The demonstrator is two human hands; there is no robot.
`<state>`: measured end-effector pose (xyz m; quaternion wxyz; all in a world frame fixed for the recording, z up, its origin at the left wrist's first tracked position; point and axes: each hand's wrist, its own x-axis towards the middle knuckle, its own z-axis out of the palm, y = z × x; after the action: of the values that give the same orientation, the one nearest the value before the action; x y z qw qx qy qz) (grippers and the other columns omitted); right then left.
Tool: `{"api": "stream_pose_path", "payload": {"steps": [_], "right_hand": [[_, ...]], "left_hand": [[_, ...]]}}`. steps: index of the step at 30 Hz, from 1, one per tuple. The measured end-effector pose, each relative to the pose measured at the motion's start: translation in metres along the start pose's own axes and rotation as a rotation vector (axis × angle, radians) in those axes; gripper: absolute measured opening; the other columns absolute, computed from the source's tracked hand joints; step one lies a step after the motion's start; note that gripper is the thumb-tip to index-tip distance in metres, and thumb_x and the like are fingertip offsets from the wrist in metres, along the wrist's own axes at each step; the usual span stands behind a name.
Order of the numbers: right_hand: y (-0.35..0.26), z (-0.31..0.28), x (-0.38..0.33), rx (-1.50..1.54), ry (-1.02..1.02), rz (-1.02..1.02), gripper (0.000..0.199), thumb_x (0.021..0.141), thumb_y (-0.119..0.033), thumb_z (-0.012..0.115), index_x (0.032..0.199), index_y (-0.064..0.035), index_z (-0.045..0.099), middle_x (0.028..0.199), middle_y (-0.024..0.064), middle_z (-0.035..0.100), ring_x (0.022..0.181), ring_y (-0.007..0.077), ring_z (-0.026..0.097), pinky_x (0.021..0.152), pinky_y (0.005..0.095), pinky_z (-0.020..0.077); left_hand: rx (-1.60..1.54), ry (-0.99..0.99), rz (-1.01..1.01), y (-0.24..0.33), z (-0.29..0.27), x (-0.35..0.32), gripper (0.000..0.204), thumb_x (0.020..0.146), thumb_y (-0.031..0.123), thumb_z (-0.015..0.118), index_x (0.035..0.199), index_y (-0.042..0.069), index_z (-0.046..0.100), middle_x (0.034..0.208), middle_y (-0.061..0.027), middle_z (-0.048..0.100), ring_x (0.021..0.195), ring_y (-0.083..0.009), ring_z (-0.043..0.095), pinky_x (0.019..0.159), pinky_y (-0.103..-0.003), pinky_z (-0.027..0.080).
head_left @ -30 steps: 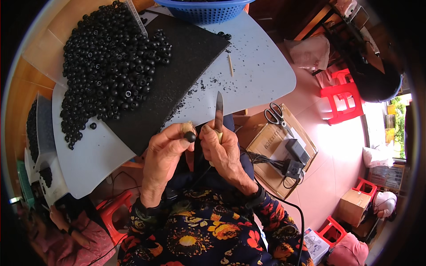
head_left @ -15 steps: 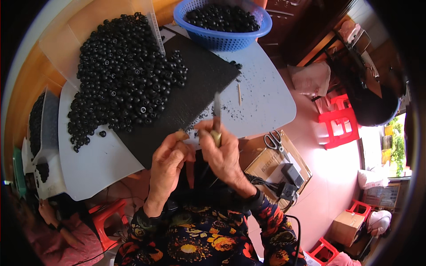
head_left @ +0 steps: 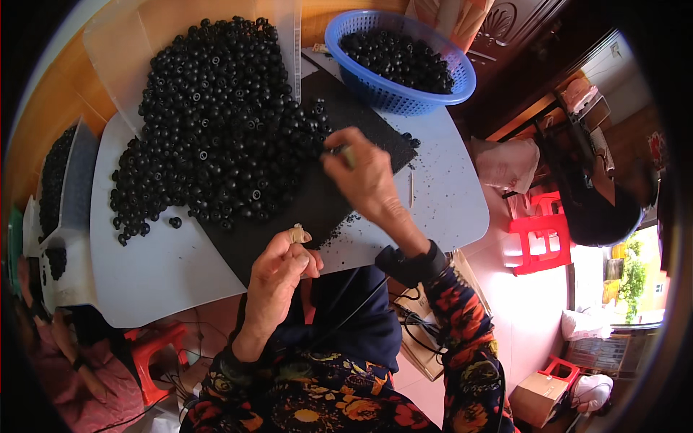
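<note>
Small black round beads (head_left: 216, 123), some showing a hole, lie heaped on the left and middle of the white table (head_left: 166, 274). At the right edge of the heap, above a dark mat (head_left: 271, 242), is my right hand (head_left: 364, 173), closed round a knife (head_left: 349, 156). Only its pale handle shows; the blade cannot be made out against the black. My left hand (head_left: 278, 270) is held at the table's near edge with fingers curled together. Pale wrapping (head_left: 297, 234) covers a fingertip there, and whatever those fingers hold is hidden.
A blue basket (head_left: 401, 101) of black pieces stands at the far right of the table. Behind the heap is a clear plastic bin (head_left: 119, 61). A thin stick (head_left: 411, 189) and black crumbs lie on the right. Red stools (head_left: 541, 238) stand on the floor. Another person sits at lower left.
My right hand has moved from beside my left hand, far and slightly right, to the bead heap, still holding the knife. My left hand stays near the table's edge. The whole view has shifted.
</note>
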<state>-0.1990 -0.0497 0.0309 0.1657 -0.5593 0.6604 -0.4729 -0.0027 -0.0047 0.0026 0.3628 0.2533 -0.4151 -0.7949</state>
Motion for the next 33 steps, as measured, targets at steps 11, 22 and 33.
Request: {"api": "stream_pose_path", "payload": {"steps": [11,22,33], "right_hand": [[0.015,0.006,-0.002,-0.244,-0.104,-0.149,0.022,0.074,-0.01,0.064,0.091,0.002,0.057,0.072,0.0184,0.061,0.068,0.0369,0.06,0.062,0.0399,0.0479],[-0.037,-0.018,-0.103,0.133,-0.191,-0.113,0.02,0.074,-0.006,0.062,0.092,-0.0005,0.054,0.082,0.0168,0.06,0.076,0.0352,0.061,0.064,0.0366,0.0502],[-0.031,-0.023,-0.147,0.301,-0.151,0.291,0.009,0.088,-0.005,0.051,0.094,0.0016,0.049,0.063,0.0087,0.059,0.062,0.0173,0.064,0.053,0.0296,0.0483]], "left_hand": [[0.042,-0.019,0.002,0.0,0.003,0.0,0.029,0.09,0.01,0.049,0.113,-0.006,0.045,0.072,-0.0043,0.054,0.081,-0.0152,0.054,0.08,-0.03,0.042],[0.02,0.013,-0.012,0.009,0.014,-0.005,0.02,0.091,0.012,0.053,0.107,0.0,0.054,0.083,-0.0024,0.059,0.075,-0.0083,0.056,0.072,-0.022,0.047],[0.003,-0.093,-0.086,0.002,0.016,-0.007,0.015,0.082,0.003,0.054,0.096,0.0,0.058,0.086,-0.0027,0.057,0.079,-0.0116,0.052,0.078,-0.026,0.044]]}}
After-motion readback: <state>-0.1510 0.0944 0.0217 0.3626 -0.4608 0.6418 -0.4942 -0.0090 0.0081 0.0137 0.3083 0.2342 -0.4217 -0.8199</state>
